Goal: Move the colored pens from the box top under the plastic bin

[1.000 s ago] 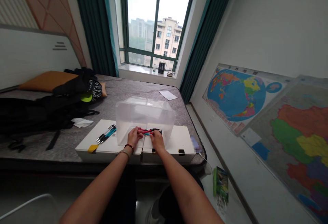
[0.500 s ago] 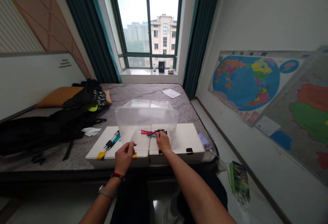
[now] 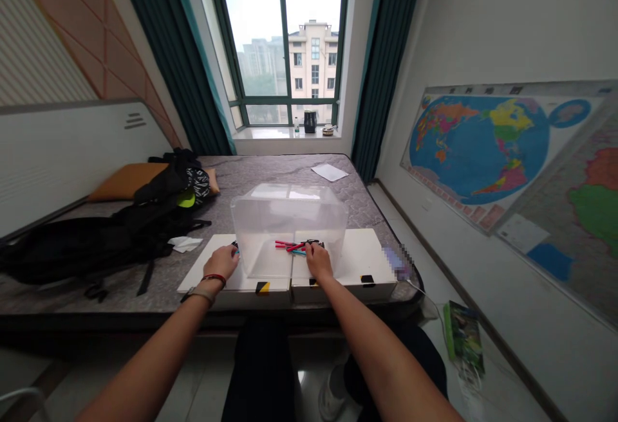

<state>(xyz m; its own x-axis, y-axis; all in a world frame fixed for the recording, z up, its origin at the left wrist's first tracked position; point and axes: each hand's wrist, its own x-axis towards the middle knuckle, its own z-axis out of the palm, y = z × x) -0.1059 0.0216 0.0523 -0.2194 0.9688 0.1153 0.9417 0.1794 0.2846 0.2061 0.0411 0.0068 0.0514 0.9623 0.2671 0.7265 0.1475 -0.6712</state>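
Note:
My left hand lies with curled fingers over the dark and teal pens on the left white box, just left of the clear plastic container. Only the pens' tips show past my fingers. My right hand rests at the container's front right. Its fingers are closed on the end of a bundle of pink, teal and black pens. That bundle shows through the clear wall. Whether it lies inside the container or against it, I cannot tell.
A second white box adjoins the first on a grey mattress. Black bags and clothes fill its left side, with an orange pillow behind and a paper sheet far back. Maps cover the right wall.
My left hand has left the bundle, drawn back toward me, then reached out left onto the pens on the white box. My right hand has stayed at the bundle. The camera has tilted.

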